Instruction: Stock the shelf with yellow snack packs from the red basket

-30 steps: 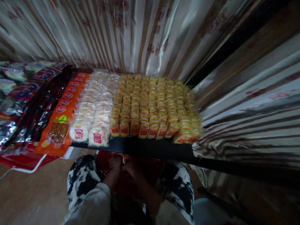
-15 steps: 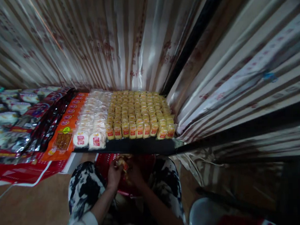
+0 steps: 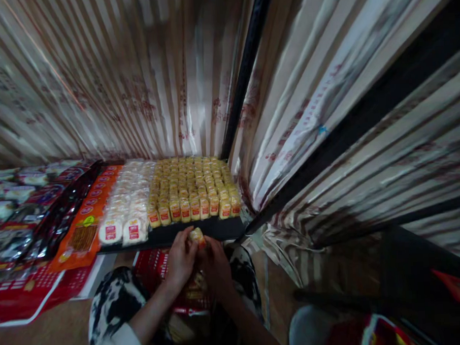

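Small yellow packet: held up at the near edge of the dark table, just in front of the front row of packets, apart from that row. Left hand and right hand meet around it, fingers of both closed on the packet from left and right.

Below the hands: red basket on the person's lap, between knees in black-and-white patterned trousers.

On the table, far side of the hands: block of yellow packets standing in tight rows. Left of it, rows of white packets with red labels. Further left, orange packs, then dark glossy packs.

Behind and right: striped curtain, blurred.
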Motion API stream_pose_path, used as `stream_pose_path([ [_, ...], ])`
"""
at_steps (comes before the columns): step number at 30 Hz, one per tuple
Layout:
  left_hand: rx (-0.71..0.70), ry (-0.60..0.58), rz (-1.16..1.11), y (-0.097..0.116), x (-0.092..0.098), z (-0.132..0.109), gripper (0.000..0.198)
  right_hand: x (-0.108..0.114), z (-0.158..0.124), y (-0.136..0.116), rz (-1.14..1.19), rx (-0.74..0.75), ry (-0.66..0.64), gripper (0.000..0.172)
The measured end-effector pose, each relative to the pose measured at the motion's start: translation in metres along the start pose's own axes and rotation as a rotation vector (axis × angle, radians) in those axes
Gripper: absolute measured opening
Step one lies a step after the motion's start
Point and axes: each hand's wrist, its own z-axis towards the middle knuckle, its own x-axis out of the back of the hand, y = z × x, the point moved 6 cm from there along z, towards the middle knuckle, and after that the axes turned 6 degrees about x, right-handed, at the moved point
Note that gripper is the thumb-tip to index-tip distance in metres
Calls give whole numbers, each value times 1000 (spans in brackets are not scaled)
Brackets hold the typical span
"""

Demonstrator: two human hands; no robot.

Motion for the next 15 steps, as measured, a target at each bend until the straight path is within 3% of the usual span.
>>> stream_pose_path([
  [4,-123,50,61,27,-17,28,35,23,25,4,-147,123,145,39],
  [10,-160,21,184,41,-50,58,31,38,47,34,-197,51,169,42],
  [15,-185,-12,238,45,-65,70,31,38,51,46,-206,65,183,43],
])
